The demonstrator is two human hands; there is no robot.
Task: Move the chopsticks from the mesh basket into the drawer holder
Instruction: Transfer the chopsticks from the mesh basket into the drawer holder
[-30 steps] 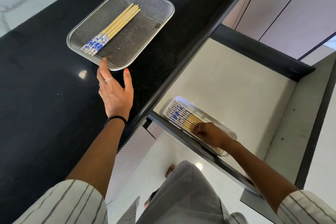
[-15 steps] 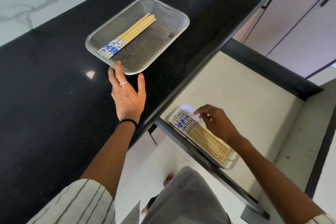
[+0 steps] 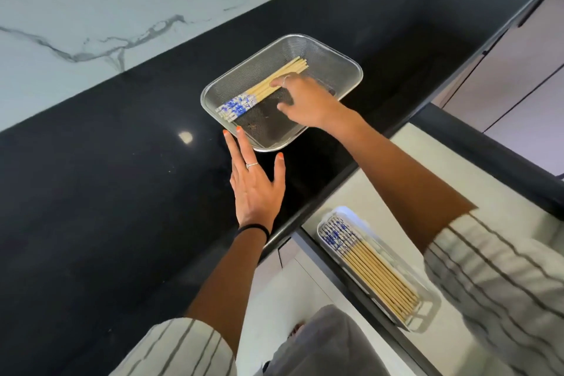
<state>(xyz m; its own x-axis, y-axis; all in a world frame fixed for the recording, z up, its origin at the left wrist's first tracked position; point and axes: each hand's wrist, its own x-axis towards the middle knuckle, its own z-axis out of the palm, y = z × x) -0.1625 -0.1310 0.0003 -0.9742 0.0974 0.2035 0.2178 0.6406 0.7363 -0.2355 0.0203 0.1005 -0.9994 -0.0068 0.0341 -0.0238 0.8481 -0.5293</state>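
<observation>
Inside the mesh basket (image 3: 341,62), the right hand (image 3: 305,101) spreads open, fingertips touching the chopsticks (image 3: 262,87), gripping nothing; nearer, the left hand (image 3: 254,186) lies flat, empty.

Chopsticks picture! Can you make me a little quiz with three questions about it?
1. True or false: the mesh basket is empty.
2. Which hand reaches into the basket: A) left hand B) right hand?
3. Fill in: the holder full of chopsticks sits in the open ____.

Key:
1. False; a bundle of chopsticks lies in it.
2. B; the left lies flat on the black counter by the basket's rim.
3. Drawer.
</observation>
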